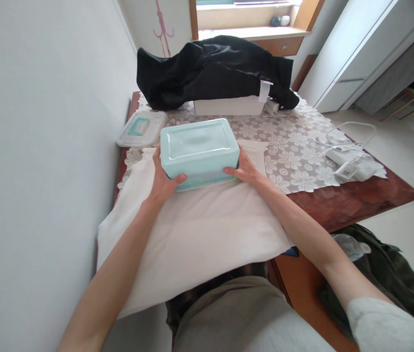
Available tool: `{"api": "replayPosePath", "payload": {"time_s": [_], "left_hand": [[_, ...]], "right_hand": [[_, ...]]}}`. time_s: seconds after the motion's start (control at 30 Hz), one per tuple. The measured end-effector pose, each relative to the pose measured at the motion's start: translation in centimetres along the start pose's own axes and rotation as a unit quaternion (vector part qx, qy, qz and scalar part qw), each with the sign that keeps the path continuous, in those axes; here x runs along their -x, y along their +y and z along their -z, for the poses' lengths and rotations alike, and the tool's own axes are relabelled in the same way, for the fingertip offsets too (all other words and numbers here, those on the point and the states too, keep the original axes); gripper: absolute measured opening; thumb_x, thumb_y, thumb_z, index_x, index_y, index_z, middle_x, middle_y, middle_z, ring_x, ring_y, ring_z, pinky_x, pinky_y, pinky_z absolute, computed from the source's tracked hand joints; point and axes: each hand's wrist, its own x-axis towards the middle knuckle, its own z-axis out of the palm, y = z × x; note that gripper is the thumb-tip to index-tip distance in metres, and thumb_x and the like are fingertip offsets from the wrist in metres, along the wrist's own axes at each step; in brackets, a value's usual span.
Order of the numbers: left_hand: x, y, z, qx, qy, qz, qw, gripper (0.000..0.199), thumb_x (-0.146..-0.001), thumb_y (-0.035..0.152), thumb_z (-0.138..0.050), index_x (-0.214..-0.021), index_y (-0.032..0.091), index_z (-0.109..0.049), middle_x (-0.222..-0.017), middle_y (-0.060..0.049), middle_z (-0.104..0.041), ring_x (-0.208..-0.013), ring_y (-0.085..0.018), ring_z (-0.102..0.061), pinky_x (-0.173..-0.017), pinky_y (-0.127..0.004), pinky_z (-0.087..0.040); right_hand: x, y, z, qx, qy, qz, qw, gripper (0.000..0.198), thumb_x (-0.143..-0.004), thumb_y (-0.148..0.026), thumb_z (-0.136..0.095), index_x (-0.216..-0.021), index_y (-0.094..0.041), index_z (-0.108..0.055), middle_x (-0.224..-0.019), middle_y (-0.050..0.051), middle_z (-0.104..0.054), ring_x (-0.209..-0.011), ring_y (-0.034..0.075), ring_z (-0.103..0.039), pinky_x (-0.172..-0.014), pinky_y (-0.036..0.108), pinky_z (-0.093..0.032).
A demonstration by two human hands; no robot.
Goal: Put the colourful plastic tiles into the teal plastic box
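A pale mint-green plastic storage box (201, 146) is between my two hands, its smooth rimmed face up; it looks upside down. My left hand (165, 182) grips its left end, the thumb along the near side. At the right end my right hand (244, 167) holds it the same way, fingers mostly hidden behind the end wall. Beneath the box a white cloth (207, 225) is spread over the near part of the table and hangs over its front edge. Whether the box rests on the cloth or is slightly raised, I cannot tell.
A translucent lid (143, 128) with a teal handle lies left, by the wall. Black clothing (214, 73) covers a white box (229, 106) at the back. A white cable (361, 124) and packet (352, 164) sit near the right edge. Below right is a clear bottle (352, 246).
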Motion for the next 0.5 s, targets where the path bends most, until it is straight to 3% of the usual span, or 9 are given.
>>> {"api": "replayPosePath", "payload": {"time_s": [0.17,0.27,0.5], "left_hand": [[-0.08,0.35,0.21,-0.027,0.019,-0.012,0.999,0.132,-0.074,0.093,-0.088,-0.173,0.020,-0.040,-0.176,-0.022,-0.048,-0.167,-0.051,-0.042,-0.139,-0.066,-0.035],[-0.14,0.36,0.31,-0.028,0.021,-0.012,0.999,0.133,-0.071,0.095,-0.088,-0.173,0.025,-0.041,-0.176,-0.023,-0.049,-0.166,-0.050,-0.045,-0.138,-0.066,-0.036],[0.20,0.59,0.46,-0.025,0.045,-0.051,0.997,0.132,-0.072,0.103,-0.078,-0.174,0.025,-0.047,-0.172,-0.022,-0.055,-0.166,-0.049,-0.047,-0.140,-0.064,-0.035]], "right_hand": [[-0.02,-0.14,-0.13,-0.007,0.019,0.006,1.000,0.124,-0.071,-0.100,-0.080,-0.167,-0.026,-0.052,-0.164,0.021,-0.062,-0.162,0.049,-0.049,-0.138,0.069,-0.037],[0.00,-0.22,-0.18,-0.004,0.025,0.004,1.000,0.125,-0.069,-0.103,-0.078,-0.166,-0.028,-0.053,-0.162,0.020,-0.063,-0.159,0.048,-0.051,-0.138,0.069,-0.038],[0.05,-0.67,-0.21,0.005,0.033,0.022,0.999,0.134,-0.067,-0.108,-0.072,-0.173,-0.030,-0.045,-0.166,0.019,-0.058,-0.161,0.049,-0.049,-0.139,0.068,-0.038]]}}
